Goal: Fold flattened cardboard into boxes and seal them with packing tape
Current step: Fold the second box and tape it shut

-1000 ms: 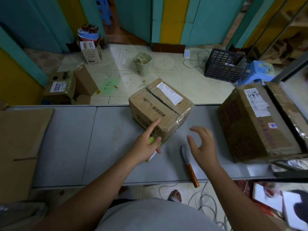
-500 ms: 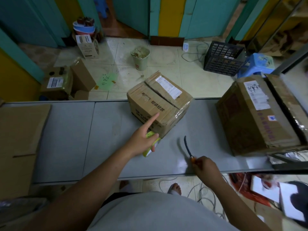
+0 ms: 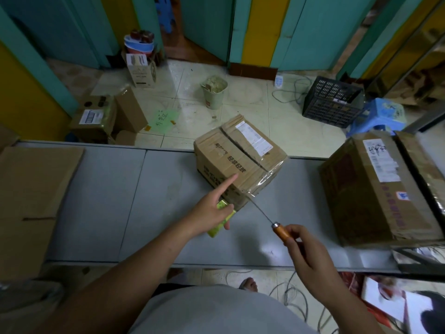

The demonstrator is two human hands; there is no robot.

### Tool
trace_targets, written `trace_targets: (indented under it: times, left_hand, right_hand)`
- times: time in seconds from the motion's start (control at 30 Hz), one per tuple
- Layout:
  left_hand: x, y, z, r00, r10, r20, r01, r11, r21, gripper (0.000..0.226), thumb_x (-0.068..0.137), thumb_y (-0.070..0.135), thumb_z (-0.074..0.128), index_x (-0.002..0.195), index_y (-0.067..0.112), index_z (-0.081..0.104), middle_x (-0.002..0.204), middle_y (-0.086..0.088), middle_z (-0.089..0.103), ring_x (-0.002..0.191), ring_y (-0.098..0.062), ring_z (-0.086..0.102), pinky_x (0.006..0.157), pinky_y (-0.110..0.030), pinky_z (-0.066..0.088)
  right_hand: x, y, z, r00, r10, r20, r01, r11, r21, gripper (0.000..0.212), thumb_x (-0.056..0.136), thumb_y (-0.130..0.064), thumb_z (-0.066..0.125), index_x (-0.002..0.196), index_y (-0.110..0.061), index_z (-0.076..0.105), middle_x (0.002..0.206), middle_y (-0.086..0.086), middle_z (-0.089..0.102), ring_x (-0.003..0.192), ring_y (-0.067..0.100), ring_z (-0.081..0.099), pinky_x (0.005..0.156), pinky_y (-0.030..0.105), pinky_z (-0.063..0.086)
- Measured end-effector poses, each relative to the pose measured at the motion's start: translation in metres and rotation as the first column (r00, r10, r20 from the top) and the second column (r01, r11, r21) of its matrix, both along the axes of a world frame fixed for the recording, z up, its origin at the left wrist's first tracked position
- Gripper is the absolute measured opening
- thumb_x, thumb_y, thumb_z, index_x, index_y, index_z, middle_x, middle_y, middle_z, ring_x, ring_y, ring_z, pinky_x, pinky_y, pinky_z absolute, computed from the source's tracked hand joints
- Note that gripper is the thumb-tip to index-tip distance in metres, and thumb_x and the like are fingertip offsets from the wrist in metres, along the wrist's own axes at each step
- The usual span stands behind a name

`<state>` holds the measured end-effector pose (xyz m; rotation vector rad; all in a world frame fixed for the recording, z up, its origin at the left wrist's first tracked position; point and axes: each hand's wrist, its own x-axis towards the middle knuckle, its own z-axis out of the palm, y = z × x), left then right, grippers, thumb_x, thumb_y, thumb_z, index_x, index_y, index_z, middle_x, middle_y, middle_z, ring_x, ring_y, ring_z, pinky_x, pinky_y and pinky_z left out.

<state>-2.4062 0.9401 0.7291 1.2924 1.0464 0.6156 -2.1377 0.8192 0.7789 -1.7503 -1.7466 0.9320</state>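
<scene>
A small taped cardboard box (image 3: 237,157) stands on the grey table (image 3: 101,208), turned corner-on to me. My left hand (image 3: 212,208) holds a yellow-green tape roll (image 3: 220,219) against the table at the box's near corner, its forefinger stretched out onto the box's side. My right hand (image 3: 303,249) grips the orange handle of a knife (image 3: 269,219). The blade points up-left, its tip at the clear tape on the box's near corner.
A large cardboard box (image 3: 382,186) lies at the table's right end. Flattened cardboard (image 3: 31,196) covers the left end. Beyond the table on the floor are several boxes (image 3: 96,119), a bin (image 3: 214,92), a black crate (image 3: 332,102) and a blue stool (image 3: 380,116).
My right hand picked the knife up off the table and brought its blade to the box's near corner. My left hand stayed at the box with the tape roll.
</scene>
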Motion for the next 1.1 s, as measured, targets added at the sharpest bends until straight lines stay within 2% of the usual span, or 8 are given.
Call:
trace_targets:
  times: [0.17,0.27,0.5,0.67,0.77,0.87,1.0,1.1]
  left_hand:
    - [0.0,-0.001,0.007,0.999,0.02,0.027,-0.019,1.0,-0.02,0.087,0.102,0.001,0.058,0.151,0.069,0.035,0.164,0.015,0.037,0.069,-0.021,0.073,0.068,-0.037,0.063]
    - [0.001,-0.002,0.01,0.999,0.026,0.03,-0.026,1.0,-0.013,0.088,0.102,0.001,0.059,0.152,0.069,0.035,0.164,0.013,0.039,0.072,-0.017,0.073,0.067,-0.037,0.063]
    - [0.002,-0.004,0.013,0.999,0.038,0.001,-0.038,0.999,0.007,0.087,0.103,0.002,0.057,0.152,0.069,0.034,0.165,0.007,0.041,0.071,-0.016,0.074,0.068,-0.039,0.064]
    - [0.001,-0.004,0.013,0.999,0.036,-0.018,-0.036,0.999,0.005,0.085,0.104,0.004,0.058,0.154,0.067,0.032,0.166,0.007,0.041,0.071,-0.02,0.075,0.075,-0.047,0.066]
    - [0.0,-0.002,0.011,1.0,0.025,-0.016,-0.025,1.0,0.008,0.086,0.103,0.004,0.059,0.153,0.069,0.032,0.165,0.007,0.042,0.07,-0.022,0.074,0.076,-0.05,0.066]
    - [-0.002,0.001,0.007,1.0,0.004,-0.012,-0.004,1.0,-0.006,0.087,0.103,0.006,0.062,0.152,0.071,0.03,0.167,0.008,0.039,0.074,-0.025,0.075,0.075,-0.049,0.066]
    - [-0.005,0.002,0.002,1.0,-0.021,0.007,0.021,1.0,-0.012,0.087,0.102,0.008,0.063,0.153,0.07,0.029,0.168,0.01,0.036,0.075,-0.025,0.075,0.07,-0.042,0.065]
    - [-0.006,0.003,0.0,0.999,-0.036,0.012,0.036,0.999,-0.003,0.085,0.102,0.011,0.063,0.154,0.069,0.029,0.163,0.013,0.043,0.069,-0.024,0.075,0.069,-0.041,0.064]
  right_hand:
    - [-0.032,0.032,0.012,0.978,0.113,0.174,-0.109,0.994,-0.03,0.021,0.106,-0.046,0.045,0.121,-0.038,0.056,0.082,-0.014,0.062,0.076,0.006,0.06,0.059,0.018,0.039]
    - [-0.043,0.048,0.012,0.962,0.132,0.239,-0.124,0.991,-0.047,0.023,0.108,-0.04,0.047,0.125,-0.03,0.059,0.088,-0.013,0.061,0.071,0.007,0.058,0.059,0.019,0.039]
    - [-0.064,0.074,0.018,0.949,0.131,0.287,-0.111,0.99,-0.087,0.022,0.109,-0.034,0.049,0.109,-0.018,0.064,0.071,-0.013,0.053,0.059,0.002,0.05,0.057,0.016,0.041]
    - [-0.076,0.092,0.022,0.935,0.164,0.314,-0.12,0.981,-0.155,0.031,0.11,-0.037,0.051,0.102,-0.011,0.066,0.069,-0.004,0.053,0.06,0.014,0.052,0.05,0.022,0.032]
    - [-0.073,0.089,0.028,0.943,0.162,0.291,-0.116,0.979,-0.169,0.03,0.11,-0.038,0.05,0.103,-0.013,0.066,0.07,-0.004,0.055,0.059,0.012,0.053,0.049,0.023,0.033]
    - [-0.058,0.074,0.031,0.944,0.175,0.28,-0.128,0.976,-0.179,0.026,0.11,-0.036,0.048,0.111,-0.017,0.066,0.081,0.0,0.067,0.065,0.013,0.06,0.058,0.031,0.048]
    - [-0.039,0.047,0.033,0.975,0.135,0.177,-0.114,0.986,-0.125,0.045,0.097,-0.063,0.036,0.113,-0.031,0.063,0.084,-0.007,0.07,0.069,0.008,0.064,0.06,0.022,0.049]
    - [-0.024,0.031,0.024,0.986,0.104,0.129,-0.091,0.99,-0.107,0.02,0.103,-0.051,0.044,0.113,-0.043,0.059,0.088,-0.013,0.07,0.078,0.008,0.066,0.069,0.026,0.054]
